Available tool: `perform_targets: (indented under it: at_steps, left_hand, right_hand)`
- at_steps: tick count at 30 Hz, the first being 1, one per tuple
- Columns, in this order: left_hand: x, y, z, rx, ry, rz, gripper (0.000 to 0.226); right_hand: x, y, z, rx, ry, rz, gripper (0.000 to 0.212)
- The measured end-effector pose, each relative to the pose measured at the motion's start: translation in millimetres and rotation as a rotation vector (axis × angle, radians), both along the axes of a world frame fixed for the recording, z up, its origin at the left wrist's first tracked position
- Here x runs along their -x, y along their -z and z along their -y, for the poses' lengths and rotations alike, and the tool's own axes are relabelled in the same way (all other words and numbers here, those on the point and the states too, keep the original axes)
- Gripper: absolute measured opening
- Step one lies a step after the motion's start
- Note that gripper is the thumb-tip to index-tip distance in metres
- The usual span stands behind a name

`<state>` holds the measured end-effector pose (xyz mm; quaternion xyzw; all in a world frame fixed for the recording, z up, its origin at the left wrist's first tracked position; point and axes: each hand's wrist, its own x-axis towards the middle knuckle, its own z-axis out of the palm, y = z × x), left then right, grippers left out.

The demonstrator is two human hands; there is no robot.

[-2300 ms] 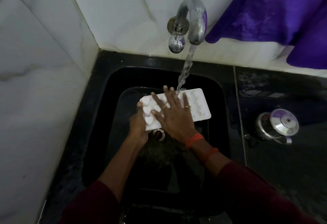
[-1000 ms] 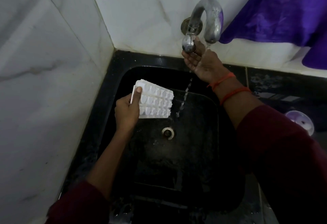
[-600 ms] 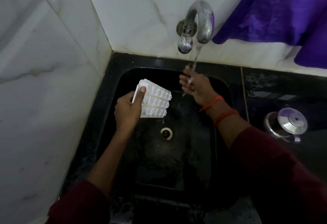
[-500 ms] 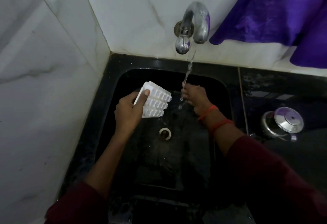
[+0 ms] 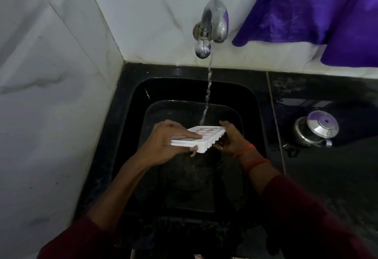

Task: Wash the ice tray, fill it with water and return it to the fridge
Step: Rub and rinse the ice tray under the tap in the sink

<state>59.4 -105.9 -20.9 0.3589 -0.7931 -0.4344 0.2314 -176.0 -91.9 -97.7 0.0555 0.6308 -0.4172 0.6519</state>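
Observation:
A white ice tray (image 5: 202, 137) is held almost level, cavities up, over the middle of the black sink (image 5: 131, 115). My left hand (image 5: 165, 142) grips its left end, thumb on top and fingers under. My right hand (image 5: 231, 139) holds its right end from below and the side. A thin stream of water (image 5: 207, 95) runs from the steel tap (image 5: 214, 21) and lands at the tray's far edge.
White marble tiles close in the left side and the back. A purple cloth (image 5: 319, 7) hangs at the upper right. A steel lidded pot (image 5: 315, 130) stands on the wet black counter right of the sink.
The tray was tilted on edge in my left hand alone while my right hand was at the tap and under the stream. Now both hands hold it level beneath the water.

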Motion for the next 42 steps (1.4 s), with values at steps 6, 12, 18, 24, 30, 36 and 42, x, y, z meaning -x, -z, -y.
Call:
perform_targets:
  at_steps: [6,12,18,24,30,36,42]
  left_hand:
    - [-26,19,-4,-0.045,-0.12,-0.045,0.072]
    - [-37,31,-22,-0.564,-0.341,-0.21,0.088]
    - [-29,43,-30,-0.916,-0.43,-0.484,0.063]
    - [-11,41,-30,-0.827,-0.612,-0.51,0.035]
    - [-11,46,-29,-0.624,-0.609,-0.533,0.029]
    - [-2,38,-30,-0.59,-0.611,-0.637,0.034]
    - [11,25,-37,-0.557,-0.622,-0.653,0.038]
  right_hand:
    - [7,-3,-24,0.145,0.174,0.035,0.02]
    - [12,-12,-49,0.439,0.284,0.047,0.037]
    - [15,-10,-65,0.551,0.389,0.041,0.047]
    - [10,-18,-90,0.463,0.218,-0.438,0.036]
    - [12,-21,-108,0.494,0.115,-0.68,0.031]
    - [22,-28,-114,0.548,0.11,-0.747,0.031]
    - [37,-31,-117,0.542,0.07,-0.775,0.028]
